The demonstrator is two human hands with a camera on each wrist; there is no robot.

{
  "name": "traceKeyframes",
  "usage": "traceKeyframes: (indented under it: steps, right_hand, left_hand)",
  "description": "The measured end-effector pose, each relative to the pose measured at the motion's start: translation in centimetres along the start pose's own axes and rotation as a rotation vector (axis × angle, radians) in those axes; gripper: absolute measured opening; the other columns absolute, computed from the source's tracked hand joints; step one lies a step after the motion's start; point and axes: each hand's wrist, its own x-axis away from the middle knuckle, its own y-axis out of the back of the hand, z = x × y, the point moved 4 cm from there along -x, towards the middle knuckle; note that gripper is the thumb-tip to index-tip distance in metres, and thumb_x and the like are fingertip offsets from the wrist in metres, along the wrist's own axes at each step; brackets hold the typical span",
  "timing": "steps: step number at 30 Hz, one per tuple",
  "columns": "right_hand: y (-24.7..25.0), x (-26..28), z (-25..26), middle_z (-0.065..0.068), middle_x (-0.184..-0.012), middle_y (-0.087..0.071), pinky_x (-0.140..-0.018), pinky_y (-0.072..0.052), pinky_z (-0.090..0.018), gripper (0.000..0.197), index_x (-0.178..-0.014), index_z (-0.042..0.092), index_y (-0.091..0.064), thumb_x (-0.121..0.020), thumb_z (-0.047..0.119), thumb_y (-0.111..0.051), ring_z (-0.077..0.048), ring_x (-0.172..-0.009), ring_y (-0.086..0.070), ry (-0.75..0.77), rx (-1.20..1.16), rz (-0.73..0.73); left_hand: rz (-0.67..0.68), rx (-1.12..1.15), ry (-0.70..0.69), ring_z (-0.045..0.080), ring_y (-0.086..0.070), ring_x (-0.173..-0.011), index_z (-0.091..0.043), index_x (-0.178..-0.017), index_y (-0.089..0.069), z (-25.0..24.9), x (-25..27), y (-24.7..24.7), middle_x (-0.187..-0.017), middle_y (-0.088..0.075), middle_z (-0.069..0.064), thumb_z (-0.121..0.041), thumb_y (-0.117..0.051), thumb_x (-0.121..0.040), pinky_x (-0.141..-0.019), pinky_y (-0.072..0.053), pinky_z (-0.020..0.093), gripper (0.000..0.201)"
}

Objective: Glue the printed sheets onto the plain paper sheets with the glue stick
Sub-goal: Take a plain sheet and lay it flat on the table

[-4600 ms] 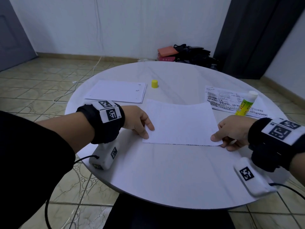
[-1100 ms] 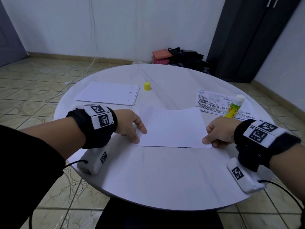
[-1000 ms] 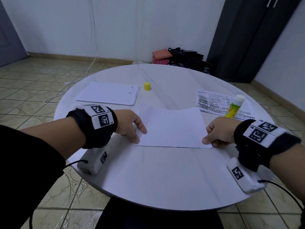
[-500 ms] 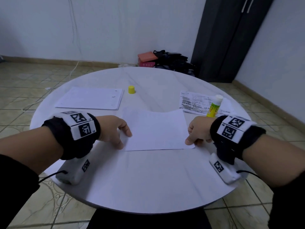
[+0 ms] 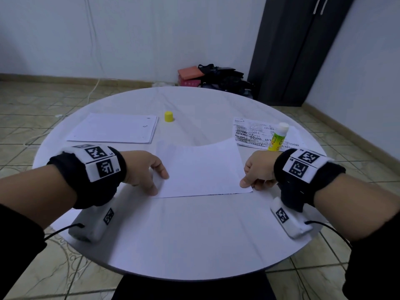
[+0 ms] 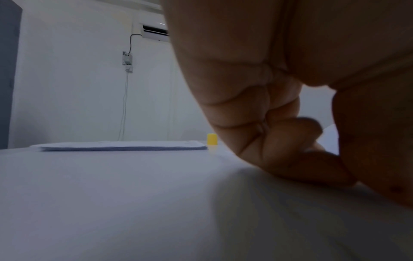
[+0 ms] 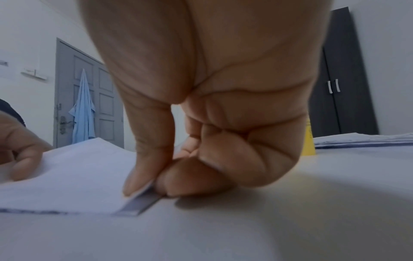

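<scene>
Standing on tiled floor (image 5: 43, 100): round white table (image 5: 184, 234), dark wardrobe (image 5: 292, 50).

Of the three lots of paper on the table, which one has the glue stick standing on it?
The printed sheets at the far right: the glue stick stands upright on them. The plain stack at far left and the middle sheet carry none.

White walls (image 5: 140, 35), tiled floor (image 5: 32, 100), dark wardrobe (image 5: 287, 50), round table (image 5: 194, 234), perhaps grey door (image 7: 89, 91).

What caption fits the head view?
Both hands, left hand and right hand, hold the sheet by its near corners; uncapped glue stick stands behind.
</scene>
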Motion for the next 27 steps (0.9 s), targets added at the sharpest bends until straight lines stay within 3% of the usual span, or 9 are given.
traceKeyframes:
  steps: [5, 8, 10, 14, 17, 20, 23, 25, 27]
  right_hand:
    - [0.0, 0.4, 0.4, -0.006, -0.062, -0.059, -0.039, -0.036, -0.017, 0.027, -0.067, 0.009, -0.051, -0.08, 0.014, -0.073, -0.016, -0.044, -0.046, 0.0, 0.03, -0.037]
    - [0.1, 1.1, 1.1, 0.001, -0.07, -0.054, -0.04, -0.038, -0.02, 0.058, -0.13, 0.016, -0.041, -0.08, 0.017, -0.071, -0.012, -0.047, -0.043, -0.009, 0.176, -0.129]
    - [0.1, 1.3, 1.5, 0.005, -0.067, -0.045, -0.038, -0.038, -0.02, 0.077, -0.145, 0.026, -0.024, -0.082, 0.019, -0.068, -0.012, -0.047, -0.043, 0.039, 0.263, -0.121]
    - [0.3, 1.4, 1.2, 0.006, -0.062, -0.043, -0.045, -0.034, -0.017, 0.057, -0.141, 0.023, -0.039, -0.089, 0.03, -0.06, -0.009, -0.052, -0.04, 0.076, 0.356, -0.051]
    - [0.3, 1.1, 0.8, 0.007, -0.058, -0.047, -0.042, -0.037, -0.014, 0.061, -0.141, 0.034, -0.035, -0.087, 0.033, -0.063, -0.009, -0.053, -0.044, 0.065, 0.286, -0.035]
    - [0.2, 0.5, 0.7, 0.004, -0.058, -0.048, -0.036, -0.038, -0.016, 0.061, -0.138, 0.034, -0.036, -0.085, 0.033, -0.066, -0.012, -0.051, -0.045, 0.056, 0.301, -0.036]
    - [0.4, 0.3, 1.1, 0.004, -0.071, -0.049, -0.029, -0.034, -0.011, 0.061, -0.137, 0.027, -0.039, -0.083, 0.03, -0.068, -0.01, -0.055, -0.046, 0.089, 0.358, -0.054]
    - [0.3, 0.1, 1.2, 0.001, -0.089, -0.055, -0.047, -0.043, -0.017, 0.06, -0.135, 0.019, -0.043, -0.082, 0.027, -0.069, -0.016, -0.074, -0.054, 0.117, 0.399, -0.047]
    - [0.3, -0.2, 1.0, -0.004, -0.112, -0.06, -0.071, -0.039, -0.022, 0.06, -0.137, 0.022, -0.042, -0.083, 0.03, -0.068, -0.022, -0.099, -0.056, 0.125, 0.419, -0.061]
  left_hand:
    - [0.014, -0.027, 0.005, 0.012, -0.047, -0.054, -0.034, -0.106, -0.059, -0.1, -0.3, -0.1, -0.073, -0.057, -0.005, -0.019, -0.079, -0.072, -0.054, -0.039, 0.02, 0.042]
    - [0.058, -0.081, 0.033, 0.017, -0.054, -0.058, -0.034, -0.124, -0.048, 0.3, -0.8, 0.0, -0.099, -0.064, 0.001, -0.025, -0.081, -0.07, -0.048, -0.039, 0.017, 0.063]
    - [0.094, -0.125, 0.095, 0.017, -0.061, -0.062, -0.038, -0.133, -0.04, 0.5, -0.7, 0.3, -0.1, -0.065, 0.0, -0.036, -0.081, -0.068, -0.047, -0.041, 0.016, 0.077]
    - [0.134, -0.426, 0.131, 0.012, -0.062, -0.062, -0.038, -0.14, -0.035, -1.0, -0.3, 1.1, -0.082, -0.056, -0.007, -0.053, -0.077, -0.069, -0.08, -0.049, 0.022, 0.084]
    - [0.15, -0.679, 0.132, 0.015, -0.067, -0.087, -0.03, -0.1, -0.069, -3.0, -2.9, 2.0, -0.074, -0.067, -0.009, -0.076, -0.077, -0.033, -0.09, -0.05, 0.027, 0.081]
    - [0.109, -0.667, 0.001, 0.025, -0.069, -0.079, -0.01, -0.049, -0.059, -7.9, -5.4, 0.9, -0.067, -0.069, 0.007, -0.074, -0.076, -0.031, -0.083, -0.055, 0.042, 0.069]
    - [-0.045, -0.628, -0.209, 0.027, -0.062, -0.102, -0.015, -0.092, -0.065, -16.0, -3.3, -1.0, -0.103, -0.067, 0.008, -0.077, -0.063, -0.063, -0.092, -0.046, 0.035, 0.069]
    - [-0.054, -0.55, -0.265, 0.02, -0.052, -0.117, -0.017, -0.127, -0.053, -17.9, -3.8, -2.9, -0.119, -0.058, 0.004, -0.07, -0.06, -0.075, -0.094, -0.04, 0.024, 0.074]
    - [-0.044, -0.504, -0.273, 0.016, -0.05, -0.102, -0.016, -0.133, -0.05, -17.6, -4.5, -3.5, -0.107, -0.055, 0.005, -0.065, -0.061, -0.078, -0.079, -0.038, 0.014, 0.074]
